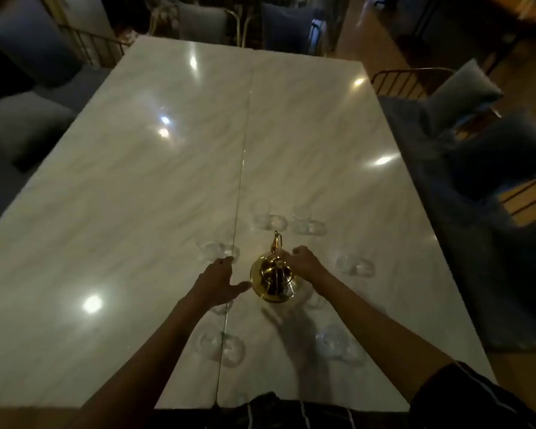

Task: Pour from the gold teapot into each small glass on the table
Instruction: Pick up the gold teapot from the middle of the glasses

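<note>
Head view showed a pale marble table (136, 187) with small clear glasses ringed loosely around a gold teapot (273, 281), which stood upright between both hands, spout (276, 239) pointing away from the person toward the far glasses (262, 216). Right hand (302, 261) was nearer, at the handle with fingers curled, though blur hid whether it gripped. Left hand (222, 281) lay spread and relaxed just beside the pot's left, holding nothing.

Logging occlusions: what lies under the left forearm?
Part of a glass pokes out from under the left forearm on the table; the rest of it is covered.
</note>
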Available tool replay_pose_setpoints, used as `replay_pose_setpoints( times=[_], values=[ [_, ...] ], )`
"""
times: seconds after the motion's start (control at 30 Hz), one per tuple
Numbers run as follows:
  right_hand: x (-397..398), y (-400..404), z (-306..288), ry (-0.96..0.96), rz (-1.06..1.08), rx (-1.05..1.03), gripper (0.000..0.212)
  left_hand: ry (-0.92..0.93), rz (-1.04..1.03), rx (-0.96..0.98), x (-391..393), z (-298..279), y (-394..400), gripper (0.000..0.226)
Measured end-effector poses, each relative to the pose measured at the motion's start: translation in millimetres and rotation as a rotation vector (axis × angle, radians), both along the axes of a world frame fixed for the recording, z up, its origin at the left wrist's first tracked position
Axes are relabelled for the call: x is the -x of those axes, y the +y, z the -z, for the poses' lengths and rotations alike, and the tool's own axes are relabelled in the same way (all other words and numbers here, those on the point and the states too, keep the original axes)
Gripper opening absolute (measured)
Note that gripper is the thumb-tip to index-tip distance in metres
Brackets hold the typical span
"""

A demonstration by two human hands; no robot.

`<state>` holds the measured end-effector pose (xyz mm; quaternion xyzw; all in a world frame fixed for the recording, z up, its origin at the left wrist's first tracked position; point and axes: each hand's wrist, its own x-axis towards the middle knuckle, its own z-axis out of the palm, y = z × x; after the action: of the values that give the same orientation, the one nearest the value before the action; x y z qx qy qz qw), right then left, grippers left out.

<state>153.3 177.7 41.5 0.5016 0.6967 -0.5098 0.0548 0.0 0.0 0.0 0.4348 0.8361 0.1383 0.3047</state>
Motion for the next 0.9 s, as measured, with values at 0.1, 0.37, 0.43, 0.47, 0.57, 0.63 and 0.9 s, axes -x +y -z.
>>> replay_pose_setpoints(
  times=[0.1, 0.37, 0.43, 0.47, 0.57, 0.63, 0.9],
  values=[
    [19, 7, 18, -0.018, 0.014, 0.085, 0.094, -0.003, -0.098, 0.007, -7, 1, 1, 0.092],
    [41, 16, 49, 0.062, 0.077, 0.165, 0.033, -0.086, -0.294, 0.105, -31, 14, 12, 0.078],
    [41, 18, 58, 0.076, 0.068, 0.165, 0.030, -0.102, -0.344, 0.123, -40, 18, 14, 0.072],
    [40, 19, 61, 0.084, 0.068, 0.174, 0.029, -0.109, -0.368, 0.134, -45, 18, 15, 0.071],
    [39, 18, 58, 0.108, 0.088, 0.220, 0.027, -0.124, -0.428, 0.142, -58, 29, 15, 0.078],
    [38, 17, 57, 0.119, 0.097, 0.227, 0.030, -0.129, -0.445, 0.126, -68, 30, 18, 0.076],
    [25, 19, 24, 0.143, -0.100, 0.125, 0.034, -0.114, -0.527, 0.004, -110, 17, 14, 0.077]
  ],
)
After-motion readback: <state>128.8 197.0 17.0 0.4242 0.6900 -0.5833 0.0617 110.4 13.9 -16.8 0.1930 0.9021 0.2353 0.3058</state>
